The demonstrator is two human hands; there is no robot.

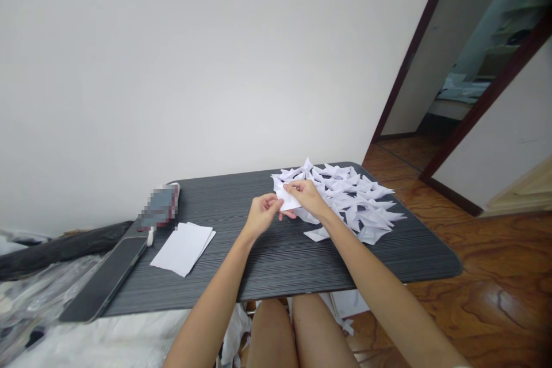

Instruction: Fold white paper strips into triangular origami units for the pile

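A small folded piece of white paper [288,199] is held above the table between my two hands. My left hand [264,213] pinches its lower left edge, with some fingers reaching underneath. From the upper right, my right hand [305,194] grips the same paper with its thumb on top. Just behind and to the right of my hands lies a spread-out heap of folded white paper pieces [357,198] with pointed ends. A short stack of flat white paper sheets [185,247] rests on the table to the left of my hands.
The dark wood-grain table [233,264] stands against a white wall [207,69]. A blurred-out object [159,207] and a small white item [150,237] are at its left end. Plastic-wrapped things [47,287] lie beyond that edge. A doorway and wooden floor [509,253] are at right.
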